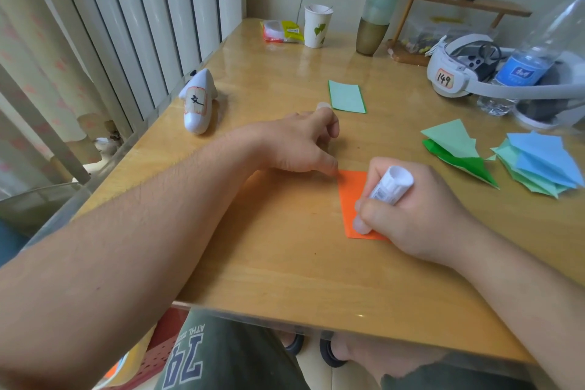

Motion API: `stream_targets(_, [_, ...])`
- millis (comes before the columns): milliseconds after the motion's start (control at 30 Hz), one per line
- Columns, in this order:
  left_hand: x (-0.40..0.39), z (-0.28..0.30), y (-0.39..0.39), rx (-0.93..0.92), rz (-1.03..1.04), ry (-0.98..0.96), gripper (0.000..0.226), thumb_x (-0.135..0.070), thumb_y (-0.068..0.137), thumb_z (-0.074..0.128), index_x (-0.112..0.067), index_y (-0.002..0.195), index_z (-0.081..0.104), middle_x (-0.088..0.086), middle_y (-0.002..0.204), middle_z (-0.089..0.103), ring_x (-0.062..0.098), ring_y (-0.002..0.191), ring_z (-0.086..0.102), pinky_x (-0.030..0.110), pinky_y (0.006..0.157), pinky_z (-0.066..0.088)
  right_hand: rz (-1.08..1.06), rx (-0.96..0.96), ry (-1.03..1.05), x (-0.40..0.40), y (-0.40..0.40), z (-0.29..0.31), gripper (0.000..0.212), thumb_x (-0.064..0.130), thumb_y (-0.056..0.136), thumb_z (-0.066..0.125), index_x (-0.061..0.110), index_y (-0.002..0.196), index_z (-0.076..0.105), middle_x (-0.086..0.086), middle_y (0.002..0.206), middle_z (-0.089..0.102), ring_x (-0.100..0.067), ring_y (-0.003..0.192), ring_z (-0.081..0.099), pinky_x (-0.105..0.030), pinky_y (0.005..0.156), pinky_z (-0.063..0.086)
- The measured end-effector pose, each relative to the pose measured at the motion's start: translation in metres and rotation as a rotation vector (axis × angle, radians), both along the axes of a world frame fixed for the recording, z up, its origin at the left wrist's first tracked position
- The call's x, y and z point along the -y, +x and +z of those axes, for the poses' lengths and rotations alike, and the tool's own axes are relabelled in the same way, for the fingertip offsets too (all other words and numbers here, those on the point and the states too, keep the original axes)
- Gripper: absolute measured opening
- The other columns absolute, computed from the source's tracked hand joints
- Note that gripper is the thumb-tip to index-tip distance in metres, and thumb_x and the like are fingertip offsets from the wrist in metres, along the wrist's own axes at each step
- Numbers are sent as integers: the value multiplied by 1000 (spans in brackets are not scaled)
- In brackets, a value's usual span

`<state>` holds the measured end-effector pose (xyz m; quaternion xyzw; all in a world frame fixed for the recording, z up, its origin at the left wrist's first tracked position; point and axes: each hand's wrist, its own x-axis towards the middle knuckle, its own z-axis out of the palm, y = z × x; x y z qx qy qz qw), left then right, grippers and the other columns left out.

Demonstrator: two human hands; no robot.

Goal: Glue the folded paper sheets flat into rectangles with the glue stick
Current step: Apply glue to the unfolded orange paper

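Head view. A flat orange folded paper rectangle (354, 203) lies on the glossy wooden table (285, 263), right of the middle and nearer the front edge than the back; its long axis runs roughly from front to back, tilted slightly. The right hand (414, 209) lies over the sheet's right half, fingers curled round a white plastic glue stick (384, 193) held slanted, its lower tip on the paper near the sheet's front corner. The left hand (297, 146) comes in from the left; its thumb presses the sheet's far left corner while the other fingers curl loosely and grasp nothing. The right hand is therefore the nearer; a stroke would probably run along the long axis toward the pinned corner. A pale green glued paper rectangle (346, 96) lies further back, apart; unglued green and blue folded sheets (535, 161) sit near the right edge.
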<state>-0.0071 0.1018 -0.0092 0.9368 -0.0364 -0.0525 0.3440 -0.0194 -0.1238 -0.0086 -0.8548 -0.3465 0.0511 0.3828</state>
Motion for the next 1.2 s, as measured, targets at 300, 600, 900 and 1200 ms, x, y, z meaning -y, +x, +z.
stream_targets(300, [0, 0, -1, 4, 3, 7, 46, -33, 82, 77, -29, 117, 47, -13, 108, 49, 1, 98, 45, 29, 84, 42, 66, 12, 24, -9, -14, -2, 20, 33, 71, 70, 18, 69, 57, 3, 65, 68, -16, 61, 57, -34, 57, 47])
stream_targets(600, [0, 1, -1, -8, 3, 7, 47, -32, 82, 78, -27, 117, 47, -10, 108, 50, 4, 98, 46, 29, 88, 44, -14, -46, 97, 5, -4, 3, 15, 24, 69, 64, 11, 67, 57, -2, 65, 74, -30, 70, 64, -43, 64, 52])
stream_targets(900, [-2, 1, 2, -5, 76, -314, 8, -23, 101, 60, -22, 102, 51, -4, 87, 53, 16, 80, 48, 34, 77, 43, 85, -193, 260, -7, -2, 9, 14, 8, 80, 74, 12, 76, 62, 12, 63, 72, 3, 58, 61, -11, 56, 43])
stream_targets(1200, [1, 8, 15, 247, 349, -606, 12, -13, 104, 53, -21, 104, 62, 1, 93, 57, 12, 73, 53, 12, 57, 42, -85, -535, 824, -5, 64, 40, 15, 23, 83, 67, 27, 75, 56, -3, 75, 62, -20, 65, 57, -35, 63, 34])
